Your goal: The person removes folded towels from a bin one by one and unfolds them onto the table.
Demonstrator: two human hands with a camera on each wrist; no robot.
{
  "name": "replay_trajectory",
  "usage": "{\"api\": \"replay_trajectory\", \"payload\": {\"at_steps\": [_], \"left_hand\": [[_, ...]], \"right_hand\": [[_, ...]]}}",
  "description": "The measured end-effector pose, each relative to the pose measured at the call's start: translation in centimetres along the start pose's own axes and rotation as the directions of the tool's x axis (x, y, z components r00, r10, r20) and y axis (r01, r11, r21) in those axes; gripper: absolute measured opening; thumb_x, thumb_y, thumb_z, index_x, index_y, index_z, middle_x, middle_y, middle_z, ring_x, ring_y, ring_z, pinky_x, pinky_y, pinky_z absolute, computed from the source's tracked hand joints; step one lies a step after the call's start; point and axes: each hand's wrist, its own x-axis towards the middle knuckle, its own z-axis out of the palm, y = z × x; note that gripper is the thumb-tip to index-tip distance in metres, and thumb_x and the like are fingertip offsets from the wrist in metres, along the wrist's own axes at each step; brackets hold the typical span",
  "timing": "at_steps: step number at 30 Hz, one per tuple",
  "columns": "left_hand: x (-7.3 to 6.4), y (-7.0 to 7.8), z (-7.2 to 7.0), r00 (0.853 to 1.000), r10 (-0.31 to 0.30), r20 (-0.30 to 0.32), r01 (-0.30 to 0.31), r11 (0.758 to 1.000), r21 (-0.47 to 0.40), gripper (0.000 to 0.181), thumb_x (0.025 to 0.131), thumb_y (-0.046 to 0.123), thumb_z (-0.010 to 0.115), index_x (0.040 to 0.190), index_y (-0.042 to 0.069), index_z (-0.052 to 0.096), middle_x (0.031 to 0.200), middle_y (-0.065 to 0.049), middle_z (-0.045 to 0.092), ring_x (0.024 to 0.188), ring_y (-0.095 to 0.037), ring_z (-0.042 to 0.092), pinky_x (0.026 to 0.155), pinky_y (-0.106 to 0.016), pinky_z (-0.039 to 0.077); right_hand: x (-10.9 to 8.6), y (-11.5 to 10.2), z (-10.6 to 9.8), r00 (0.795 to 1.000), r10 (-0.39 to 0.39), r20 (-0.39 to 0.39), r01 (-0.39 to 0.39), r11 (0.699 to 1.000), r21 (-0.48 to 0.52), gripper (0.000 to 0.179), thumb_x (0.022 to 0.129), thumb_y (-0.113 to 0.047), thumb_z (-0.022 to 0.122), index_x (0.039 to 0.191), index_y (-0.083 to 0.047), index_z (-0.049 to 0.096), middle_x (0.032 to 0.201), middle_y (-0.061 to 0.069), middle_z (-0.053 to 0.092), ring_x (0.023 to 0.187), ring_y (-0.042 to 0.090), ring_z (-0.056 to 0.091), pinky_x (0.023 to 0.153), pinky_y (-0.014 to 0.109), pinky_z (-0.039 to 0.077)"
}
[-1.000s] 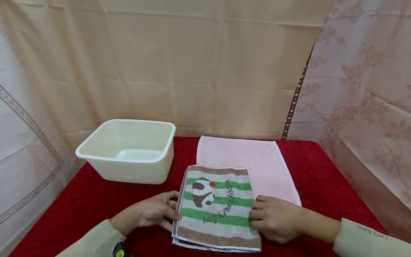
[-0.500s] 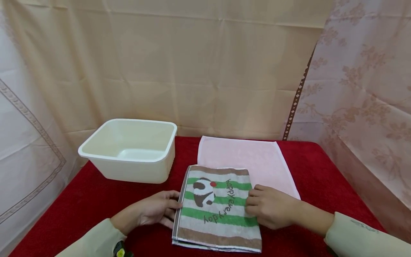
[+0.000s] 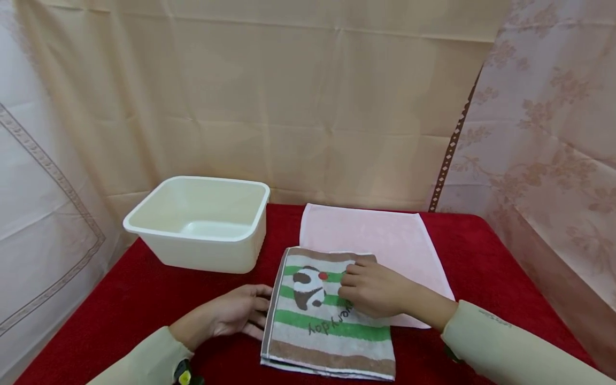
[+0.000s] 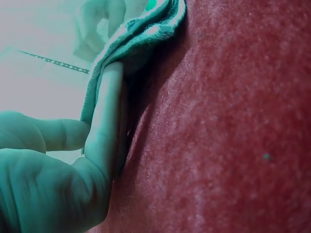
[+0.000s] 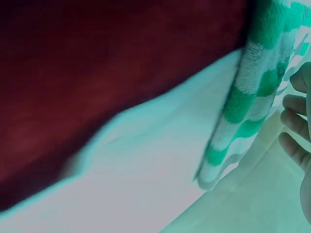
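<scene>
A folded towel (image 3: 332, 331) with green, white and brown stripes, a panda and lettering lies on the table's near middle. My left hand (image 3: 231, 315) is at its left edge. In the left wrist view, a straight finger (image 4: 107, 107) lies on the table side of the towel's edge, and the thumb tip meets that edge from the other side. My right hand (image 3: 372, 289) is over the towel's right half, covering part of the lettering. Its fingers are loosely bent, and the right wrist view shows fingers (image 5: 294, 121) holding nothing, beside the striped towel (image 5: 243, 102).
A pink towel (image 3: 370, 230) lies flat behind and partly under the striped one. At the back left stands a cream plastic basin (image 3: 202, 251). Red cloth (image 3: 500, 299) covers the table, and beige curtain (image 3: 289, 107) hangs behind it.
My right hand has moved left and away from me, from the striped towel's right edge to over its top. The left hand stays at the left edge; its thumb has shifted off the top.
</scene>
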Motion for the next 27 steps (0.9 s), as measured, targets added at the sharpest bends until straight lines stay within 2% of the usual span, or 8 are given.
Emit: {"api": "replay_trajectory", "payload": {"at_steps": [5,9,14,18,23,27], "left_hand": [[0.0,0.0,0.0,1.000,-0.002,0.002,0.002,1.000,-0.002,0.035,0.103,0.007,0.050,0.136,-0.003,0.048,0.113,-0.019,0.071,0.092,-0.029,0.072,0.075,-0.045,0.062],[0.1,0.0,0.1,1.000,-0.012,0.000,0.012,1.000,-0.004,0.035,0.102,0.009,0.053,0.136,-0.003,0.049,0.112,-0.018,0.071,0.091,-0.028,0.072,0.074,-0.043,0.062],[0.1,0.0,0.0,1.000,-0.007,0.003,0.007,1.000,0.001,0.036,0.102,0.008,0.053,0.135,-0.004,0.050,0.111,-0.018,0.072,0.090,-0.027,0.073,0.074,-0.042,0.062],[0.2,0.0,-0.1,1.000,0.004,0.006,-0.004,1.000,0.004,0.035,0.101,0.007,0.054,0.134,-0.004,0.050,0.110,-0.017,0.072,0.091,-0.026,0.073,0.074,-0.041,0.062],[0.2,-0.2,-0.1,1.000,0.010,0.010,-0.010,1.000,0.003,0.035,0.100,0.007,0.054,0.133,-0.005,0.050,0.107,-0.016,0.072,0.090,-0.026,0.073,0.073,-0.040,0.062],[0.2,-0.2,-0.1,1.000,-0.005,-0.001,0.005,1.000,-0.002,0.034,0.101,0.009,0.054,0.133,-0.004,0.051,0.108,-0.017,0.072,0.090,-0.026,0.073,0.074,-0.041,0.062]], "right_hand": [[3.1,0.5,0.4,0.998,0.031,0.060,-0.030,0.999,-0.021,0.011,0.098,-0.025,0.064,0.106,-0.021,0.070,0.102,-0.006,0.069,0.095,0.016,0.058,0.090,0.035,0.050],[5.8,0.6,0.5,0.995,0.043,0.093,-0.041,0.999,-0.027,0.016,0.098,-0.026,0.065,0.112,-0.021,0.071,0.107,-0.005,0.071,0.102,0.015,0.060,0.089,0.033,0.050],[8.5,0.7,0.5,0.995,0.034,0.090,-0.033,0.999,-0.007,0.022,0.098,-0.027,0.064,0.118,-0.022,0.070,0.108,-0.005,0.070,0.104,0.015,0.059,0.090,0.032,0.050],[10.2,0.8,0.7,0.994,0.033,0.100,-0.031,0.999,-0.023,0.017,0.098,-0.028,0.063,0.114,-0.022,0.068,0.108,-0.005,0.068,0.105,0.015,0.058,0.090,0.033,0.049],[11.8,0.8,1.2,0.991,0.040,0.131,-0.039,0.999,-0.006,0.025,0.098,-0.029,0.062,0.122,-0.022,0.067,0.118,-0.004,0.069,0.113,0.016,0.058,0.095,0.034,0.049],[13.0,0.9,1.9,0.988,0.045,0.147,-0.051,0.998,0.038,0.025,0.100,-0.029,0.060,0.123,-0.023,0.067,0.118,-0.005,0.069,0.110,0.015,0.058,0.095,0.033,0.049]]}}
